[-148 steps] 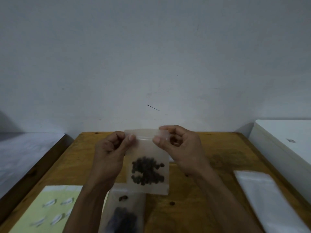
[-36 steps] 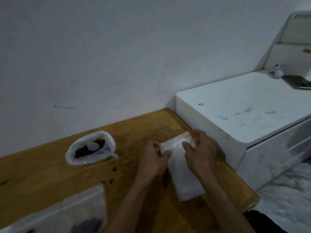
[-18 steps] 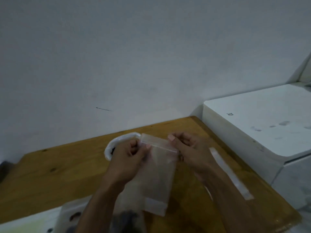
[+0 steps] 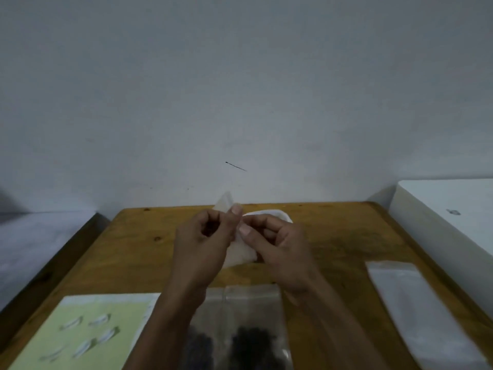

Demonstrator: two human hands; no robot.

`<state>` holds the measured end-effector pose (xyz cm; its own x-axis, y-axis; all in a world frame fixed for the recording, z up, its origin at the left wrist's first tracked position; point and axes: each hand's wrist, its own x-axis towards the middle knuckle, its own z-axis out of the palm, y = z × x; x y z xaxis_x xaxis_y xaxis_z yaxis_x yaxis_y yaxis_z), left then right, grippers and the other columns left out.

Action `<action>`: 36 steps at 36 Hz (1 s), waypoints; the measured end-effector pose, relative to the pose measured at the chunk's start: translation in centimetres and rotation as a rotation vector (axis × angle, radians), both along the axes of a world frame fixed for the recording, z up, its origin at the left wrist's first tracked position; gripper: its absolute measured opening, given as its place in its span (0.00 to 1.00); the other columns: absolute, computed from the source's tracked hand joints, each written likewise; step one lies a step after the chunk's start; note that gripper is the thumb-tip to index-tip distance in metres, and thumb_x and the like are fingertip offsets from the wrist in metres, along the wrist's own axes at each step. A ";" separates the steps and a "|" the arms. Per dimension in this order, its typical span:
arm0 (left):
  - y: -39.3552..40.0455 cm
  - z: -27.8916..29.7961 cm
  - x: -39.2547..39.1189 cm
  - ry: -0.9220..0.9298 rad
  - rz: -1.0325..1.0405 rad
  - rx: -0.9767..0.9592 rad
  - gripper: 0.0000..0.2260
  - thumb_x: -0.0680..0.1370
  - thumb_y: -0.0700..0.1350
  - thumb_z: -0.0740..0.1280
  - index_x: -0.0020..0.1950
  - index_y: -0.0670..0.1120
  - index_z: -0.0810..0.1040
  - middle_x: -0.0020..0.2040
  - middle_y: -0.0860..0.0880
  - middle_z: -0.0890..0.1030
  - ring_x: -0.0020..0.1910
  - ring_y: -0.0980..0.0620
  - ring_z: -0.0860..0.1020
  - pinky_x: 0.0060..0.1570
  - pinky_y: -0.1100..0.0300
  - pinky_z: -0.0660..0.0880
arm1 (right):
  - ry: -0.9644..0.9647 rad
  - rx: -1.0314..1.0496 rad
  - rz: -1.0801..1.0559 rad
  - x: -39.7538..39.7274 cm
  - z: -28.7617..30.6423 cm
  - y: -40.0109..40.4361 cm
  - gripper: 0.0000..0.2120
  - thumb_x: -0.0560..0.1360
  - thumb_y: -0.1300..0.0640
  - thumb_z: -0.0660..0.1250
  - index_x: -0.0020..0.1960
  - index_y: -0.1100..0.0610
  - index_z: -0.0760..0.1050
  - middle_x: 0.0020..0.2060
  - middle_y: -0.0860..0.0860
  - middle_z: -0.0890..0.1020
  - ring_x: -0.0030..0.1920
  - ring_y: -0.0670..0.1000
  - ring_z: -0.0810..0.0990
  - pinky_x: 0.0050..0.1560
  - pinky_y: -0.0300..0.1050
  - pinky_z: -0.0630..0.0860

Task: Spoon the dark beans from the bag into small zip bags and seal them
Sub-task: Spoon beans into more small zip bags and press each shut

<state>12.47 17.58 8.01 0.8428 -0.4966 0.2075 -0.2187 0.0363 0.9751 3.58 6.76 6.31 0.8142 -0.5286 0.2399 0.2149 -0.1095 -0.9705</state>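
Both hands now pinch an empty zip bag (image 4: 241, 252) at frame centre, lifted off the pile (image 4: 416, 311) lower right; left hand (image 4: 202, 244) and right hand (image 4: 277, 244) seem to be prying its mouth open; filled bags (image 4: 240, 329) lie bottom centre; spooning comes next.

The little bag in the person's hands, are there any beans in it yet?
No: the small zip bag pinched between the left hand and right hand looks clear, with no dark beans.
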 end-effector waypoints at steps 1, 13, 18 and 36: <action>0.2 -0.1 0.3 0.024 -0.010 -0.027 0.17 0.74 0.58 0.70 0.42 0.43 0.83 0.40 0.42 0.83 0.45 0.41 0.83 0.52 0.41 0.82 | -0.008 0.017 0.015 0.1 0.2 0.1 0.09 0.77 0.58 0.70 0.56 0.57 0.82 0.47 0.48 0.87 0.50 0.47 0.85 0.48 0.45 0.83; 1.3 -0.7 1.5 -0.055 -0.083 -0.022 0.10 0.79 0.51 0.66 0.47 0.46 0.83 0.43 0.45 0.85 0.48 0.43 0.83 0.54 0.40 0.80 | 0.072 0.181 0.103 1.0 0.2 0.4 0.15 0.71 0.50 0.72 0.56 0.53 0.83 0.50 0.49 0.87 0.54 0.49 0.84 0.56 0.58 0.81; 1.3 -1.0 1.7 -0.142 -0.085 0.085 0.10 0.82 0.47 0.63 0.45 0.46 0.80 0.43 0.46 0.83 0.48 0.45 0.82 0.54 0.41 0.80 | 0.100 0.095 0.021 1.0 -0.1 0.4 0.10 0.74 0.51 0.72 0.53 0.52 0.84 0.48 0.46 0.87 0.52 0.47 0.84 0.55 0.53 0.82; 0.0 -0.4 -0.3 -0.465 0.064 0.324 0.16 0.78 0.46 0.62 0.33 0.42 0.77 0.29 0.44 0.79 0.27 0.47 0.76 0.27 0.53 0.73 | 0.020 -0.689 -0.600 1.3 -1.9 2.0 0.04 0.80 0.59 0.66 0.47 0.55 0.77 0.40 0.49 0.81 0.38 0.47 0.80 0.36 0.44 0.81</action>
<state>12.16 17.54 7.66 0.7297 -0.5476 0.4095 -0.6196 -0.2761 0.7348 4.90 8.72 4.41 0.4565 -0.6100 0.6478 -0.0816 -0.7537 -0.6522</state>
